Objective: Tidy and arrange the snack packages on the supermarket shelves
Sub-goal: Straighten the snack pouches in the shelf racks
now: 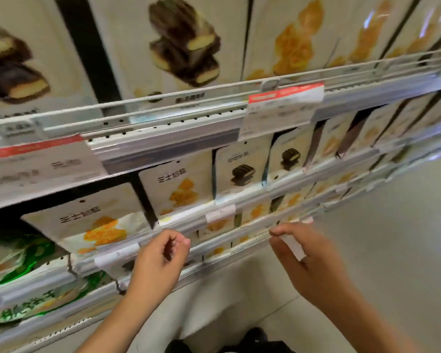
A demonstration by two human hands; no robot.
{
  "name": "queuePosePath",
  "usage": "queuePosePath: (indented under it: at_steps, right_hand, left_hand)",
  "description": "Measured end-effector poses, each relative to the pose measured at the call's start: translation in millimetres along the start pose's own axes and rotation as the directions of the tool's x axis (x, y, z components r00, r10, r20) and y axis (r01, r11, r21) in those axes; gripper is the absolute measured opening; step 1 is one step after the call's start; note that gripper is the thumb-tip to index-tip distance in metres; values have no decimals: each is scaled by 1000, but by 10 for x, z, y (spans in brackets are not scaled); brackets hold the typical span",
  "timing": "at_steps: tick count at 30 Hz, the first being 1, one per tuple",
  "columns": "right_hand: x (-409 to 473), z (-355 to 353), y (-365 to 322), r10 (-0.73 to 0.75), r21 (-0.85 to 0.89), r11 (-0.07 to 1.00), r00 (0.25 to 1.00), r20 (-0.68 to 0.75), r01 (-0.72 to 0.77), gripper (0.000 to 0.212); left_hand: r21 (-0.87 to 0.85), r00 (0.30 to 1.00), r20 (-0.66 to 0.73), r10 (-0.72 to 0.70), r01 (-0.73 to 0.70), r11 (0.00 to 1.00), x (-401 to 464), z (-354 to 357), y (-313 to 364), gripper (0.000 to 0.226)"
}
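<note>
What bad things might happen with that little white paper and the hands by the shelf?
The right hand pinches a small white slip by its end, so it might slip and fall to the floor. The left hand sits close to the shelf rail and could knock a white tag loose.

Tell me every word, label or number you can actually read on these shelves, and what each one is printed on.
"芝士奶酪": my best reading of the blurred black characters on the white snack pouch with yellow pieces.
The same four characters on the next white pouch to its right.
Green brush-style characters on the green-and-white bag: too blurred to read.
Red-topped price tag and the left price tag: print too blurred to read.
Small white shelf-rail tags: unreadable.
</note>
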State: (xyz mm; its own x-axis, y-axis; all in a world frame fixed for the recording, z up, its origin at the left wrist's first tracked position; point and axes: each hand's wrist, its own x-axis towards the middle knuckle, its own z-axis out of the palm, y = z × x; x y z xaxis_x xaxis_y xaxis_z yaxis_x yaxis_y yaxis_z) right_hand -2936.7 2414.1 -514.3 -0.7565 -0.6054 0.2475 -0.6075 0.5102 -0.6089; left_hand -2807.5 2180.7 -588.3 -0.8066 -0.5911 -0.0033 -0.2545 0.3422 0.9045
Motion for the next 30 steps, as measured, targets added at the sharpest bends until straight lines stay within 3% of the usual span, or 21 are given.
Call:
queuePosePath:
  at_steps: [2, 6, 11, 14, 20, 25, 30]
  right_hand:
    - [-335, -319, 284, 206, 93, 977, 969, -140, -194, 12]
    - [-921, -906, 846, 493, 285, 866, 800, -341, -412, 15]
    - [-1259, -1777, 1472, 565, 369, 825, 665, -488, -429, 9]
    - [-1260, -2304, 1812, 555, 385, 831, 610, -565, -400, 7]
    - [-1058, -3086, 2461, 547, 397, 837, 573, -611, -376, 9]
    - [-857, -3399, 3110, 594, 424, 804, 560, -577, -416, 29]
    - [-614, -3737, 3781, 649, 446, 760, 525, -550, -473, 33]
  left_hand:
    - [10, 984, 149, 97, -100, 995, 144, 384, 346, 10]
    - [20, 884, 360, 299, -328, 945, 380, 1245, 1175, 7]
    - [-38, 751, 509, 420, -468, 883, 346, 2386, 1915, 4]
    - [-40, 686, 598, 416, -493, 869, 229, 2771, 2024, 11]
    - [95, 731, 622, 279, -425, 900, 592, 3147, 2135, 4]
    - [209, 792, 548, 269, -441, 873, 1336, 3735, 2530, 9]
    - [133, 785, 514, 347, -473, 871, 1893, 4719, 3099, 10]
